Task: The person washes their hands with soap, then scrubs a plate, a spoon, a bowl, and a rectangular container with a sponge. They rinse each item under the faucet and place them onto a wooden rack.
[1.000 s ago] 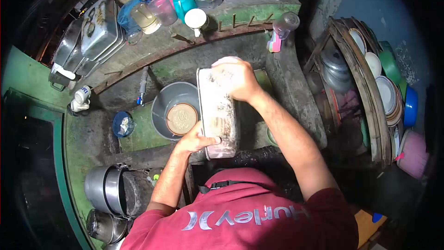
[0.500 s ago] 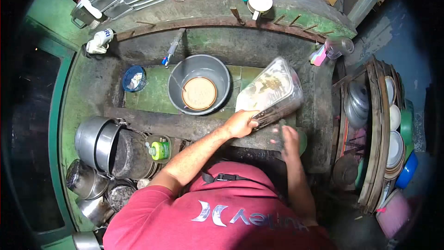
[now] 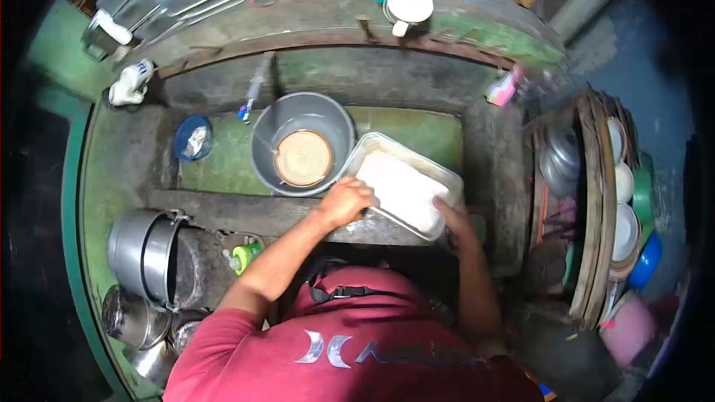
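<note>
Pan (image 3: 406, 193): turned open side up since the earlier frame, now just right of the basin (image 3: 339, 145).
Left hand (image 3: 348, 201): grip clamped on its near-left edge.
Right hand (image 3: 457, 226): grip closed around its right end.
Two-ended hold: probably steadies it, interior facing the person.

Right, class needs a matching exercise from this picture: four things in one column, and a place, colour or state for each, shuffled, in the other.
Things
1. Rectangular pan
2. Large round basin
3. Bottle
4. Small round container

Descriptions
A. Blue, something white inside
B. Green, near the metal pots
C. Between the left hand and right hand
D. Grey, a round brown object inside

Pairs: 1-C, 2-D, 3-B, 4-A
</note>
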`<state>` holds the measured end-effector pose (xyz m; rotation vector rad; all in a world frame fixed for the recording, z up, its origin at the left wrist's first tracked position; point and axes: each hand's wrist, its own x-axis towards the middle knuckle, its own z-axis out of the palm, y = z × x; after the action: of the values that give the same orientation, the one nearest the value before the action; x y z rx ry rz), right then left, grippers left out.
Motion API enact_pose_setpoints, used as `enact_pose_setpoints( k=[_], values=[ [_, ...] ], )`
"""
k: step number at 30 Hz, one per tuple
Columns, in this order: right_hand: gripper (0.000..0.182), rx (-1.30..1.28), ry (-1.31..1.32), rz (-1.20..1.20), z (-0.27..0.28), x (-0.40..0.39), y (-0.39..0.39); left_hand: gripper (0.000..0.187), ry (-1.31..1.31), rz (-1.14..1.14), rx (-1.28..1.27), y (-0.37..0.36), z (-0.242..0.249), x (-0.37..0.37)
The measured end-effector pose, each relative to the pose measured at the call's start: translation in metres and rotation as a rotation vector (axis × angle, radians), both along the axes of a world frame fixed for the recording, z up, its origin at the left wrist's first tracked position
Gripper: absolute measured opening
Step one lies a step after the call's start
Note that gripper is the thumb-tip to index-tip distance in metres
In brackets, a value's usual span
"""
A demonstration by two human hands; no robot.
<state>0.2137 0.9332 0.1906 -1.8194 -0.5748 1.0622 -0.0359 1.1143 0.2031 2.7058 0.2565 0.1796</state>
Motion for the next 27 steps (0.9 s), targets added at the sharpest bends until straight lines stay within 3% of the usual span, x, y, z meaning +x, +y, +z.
enact_pose_setpoints(
  k=[1,3,5,7,9,11,13,17,18,19,21,22,23,24,25,26,27],
  values=[
    [0.054,0.019,0.185,-0.109,-0.085,0.023,-0.005,0.033,-0.066,0.034,0.019,0.009,-0.013,0.003],
    [0.056,-0.145,0.507,-0.235,-0.022,0.007,0.027,0.032,-0.201,0.165,0.086,0.027,-0.019,0.005],
    [0.057,-0.189,0.508,-0.278,-0.022,0.003,0.05,0.03,-0.411,0.411,0.02,0.037,-0.002,0.0],
    [0.059,-0.242,0.511,-0.34,-0.033,0.002,0.066,0.031,-0.439,0.646,-0.116,0.056,-0.031,-0.023],
    [0.065,-0.19,0.606,-0.494,-0.077,0.005,0.082,0.026,-0.435,0.876,-0.436,0.082,-0.083,-0.064],
    [0.065,-0.274,0.664,-0.532,-0.106,0.007,0.103,0.022,-0.642,1.193,-0.991,0.108,-0.13,-0.107],
    [0.054,-0.276,0.553,-0.632,-0.124,0.0,0.124,0.024,-0.573,1.407,-1.372,0.132,-0.117,-0.133],
    [0.049,-0.184,0.448,-0.797,-0.179,-0.003,0.129,0.024,-0.545,1.389,-1.542,0.179,-0.108,-0.127],
    [0.051,-0.215,0.484,-0.801,-0.199,0.009,0.13,0.022,-0.588,1.377,-1.538,0.19,-0.123,-0.124],
    [0.053,-0.246,0.516,-0.806,-0.213,0.018,0.131,0.026,-0.49,1.309,-1.317,0.206,-0.16,-0.128],
    [0.056,-0.213,0.413,-0.865,-0.225,0.015,0.131,0.033,-0.368,1.26,-0.627,0.208,-0.174,-0.119],
    [0.056,-0.368,0.018,-0.75,-0.245,0.02,0.125,0.039,-0.171,1.172,-0.227,0.207,-0.177,-0.127],
    [0.056,-0.509,-0.375,-0.61,-0.244,0.021,0.126,0.039,-0.176,1.177,-0.244,0.205,-0.185,-0.134],
    [0.053,-0.352,-1.032,-0.522,-0.249,0.007,0.126,0.04,0.111,1.097,-0.256,0.205,-0.192,-0.139],
    [0.047,-0.382,-0.888,-0.385,-0.189,-0.018,0.147,0.041,0.391,0.997,-0.26,0.205,-0.204,-0.147],
    [0.046,-0.204,-0.861,-0.299,-0.176,-0.038,0.158,0.049,0.23,1.109,-0.326,0.201,-0.257,-0.164],
    [0.044,-0.029,-0.827,-0.209,-0.167,-0.054,0.166,0.049,0.225,1.111,-0.338,0.2,-0.276,-0.163]
  ],
)
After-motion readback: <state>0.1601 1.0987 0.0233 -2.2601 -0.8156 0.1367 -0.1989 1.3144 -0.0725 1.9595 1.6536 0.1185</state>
